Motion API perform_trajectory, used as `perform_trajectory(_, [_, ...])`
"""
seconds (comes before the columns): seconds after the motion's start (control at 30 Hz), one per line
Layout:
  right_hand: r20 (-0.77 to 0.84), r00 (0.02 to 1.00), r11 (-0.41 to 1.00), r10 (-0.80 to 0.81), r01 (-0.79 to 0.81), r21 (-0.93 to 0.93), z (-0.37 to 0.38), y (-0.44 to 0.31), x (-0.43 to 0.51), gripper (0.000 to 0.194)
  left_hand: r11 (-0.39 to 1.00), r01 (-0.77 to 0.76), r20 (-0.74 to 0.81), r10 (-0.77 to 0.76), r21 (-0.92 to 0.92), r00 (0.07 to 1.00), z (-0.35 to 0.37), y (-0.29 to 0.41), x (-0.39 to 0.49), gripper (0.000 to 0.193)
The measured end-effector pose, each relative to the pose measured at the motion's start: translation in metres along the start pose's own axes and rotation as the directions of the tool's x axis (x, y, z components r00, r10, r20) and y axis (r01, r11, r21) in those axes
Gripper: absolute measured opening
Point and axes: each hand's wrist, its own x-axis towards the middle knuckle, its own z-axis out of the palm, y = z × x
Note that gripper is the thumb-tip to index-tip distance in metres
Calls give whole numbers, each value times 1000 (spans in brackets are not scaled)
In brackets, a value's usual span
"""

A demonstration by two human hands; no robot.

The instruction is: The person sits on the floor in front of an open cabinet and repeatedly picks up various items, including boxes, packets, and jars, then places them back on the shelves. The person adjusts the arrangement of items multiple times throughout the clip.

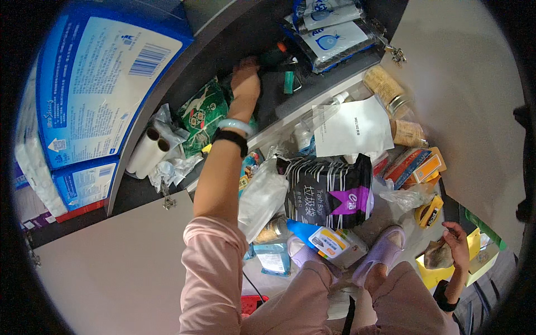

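My left hand [246, 75] reaches deep into a dark cabinet shelf [272, 106]. Its fingers are blurred and in shadow, so what they touch is unclear. A green printed plastic packet [205, 119] lies beside that wrist. Close by on the shelf are a small green object [289, 82] and a dark thing with an orange tip [282, 47]. Low at the right, my right hand [458, 247] holds a grey-brown crumpled cloth [438, 254] above a yellow box [481, 255]. On the floor before me lies a black pack of trash bags [328, 192].
Black plastic bag packs [335, 39] sit at the shelf's right end; white rolls [148, 153] lie at its left. Large blue cartons [109, 88] fill the neighbouring compartment. Jars [383, 88], a white paper sheet [353, 127] and a blue-and-white box [331, 243] crowd the floor around my slippers [379, 255].
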Motion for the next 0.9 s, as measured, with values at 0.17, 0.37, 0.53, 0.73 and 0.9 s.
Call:
perform_trajectory(0.17, [188, 982, 996, -20, 4, 84, 10, -16, -9, 27, 954, -242, -455, 138, -178, 879, -21, 12, -25, 27])
perform_trajectory(0.37, [402, 915, 982, -37, -41, 184, 31, -38, -15, 28, 697, -623, -574, 364, -355, 734, -82, 69, -82, 44])
perform_trajectory(0.53, [614, 753, 951, -236, 49, 305, 52, -52, -17, 52, 346, -843, -108, 900, -412, 422, -129, 141, -191, 37])
perform_trajectory(0.73, [613, 704, 929, -358, 206, 306, 48, -53, -25, 57, -25, -958, -391, 916, -286, 92, -130, 222, -259, 36])
perform_trajectory(0.9, [671, 698, 960, -251, 271, 77, 26, -45, -37, 47, -130, -947, -433, 902, -293, 10, -121, 271, -278, 35])
